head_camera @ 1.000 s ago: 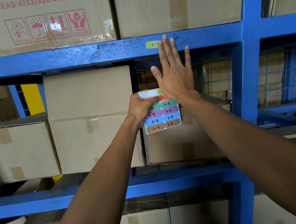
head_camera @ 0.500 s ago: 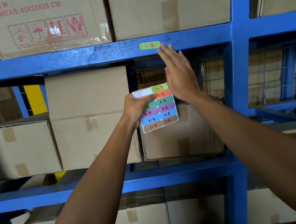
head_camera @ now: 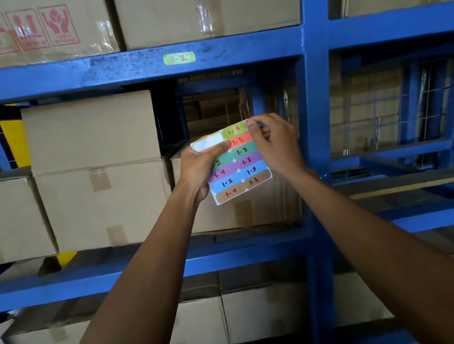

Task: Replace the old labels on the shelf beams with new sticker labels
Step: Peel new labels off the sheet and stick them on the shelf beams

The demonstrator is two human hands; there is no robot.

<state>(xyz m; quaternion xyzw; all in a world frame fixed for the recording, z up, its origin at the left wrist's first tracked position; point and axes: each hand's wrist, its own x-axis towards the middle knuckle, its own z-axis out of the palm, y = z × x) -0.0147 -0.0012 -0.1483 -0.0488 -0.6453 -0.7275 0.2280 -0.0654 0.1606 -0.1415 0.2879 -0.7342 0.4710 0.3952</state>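
A green sticker label (head_camera: 179,58) marked 1-2 is stuck on the upper blue shelf beam (head_camera: 91,72). Below it I hold a sticker sheet (head_camera: 238,167) with rows of coloured labels numbered in red; its top-left slot is blank white. My left hand (head_camera: 204,164) grips the sheet's left side, thumb across the front. My right hand (head_camera: 275,143) pinches the sheet's top right corner, at the green 1-3 label, with thumb and fingertips.
Brown cardboard boxes (head_camera: 96,171) fill the shelves above, behind and below. A blue upright post (head_camera: 317,102) stands just right of my hands. A lower blue beam (head_camera: 118,275) crosses under my forearms. Wire mesh (head_camera: 385,110) backs the right bay.
My right hand has come down from the beam, where it pressed the green 1-2 label, to the sheet's top right corner. The view has shifted slightly downward.
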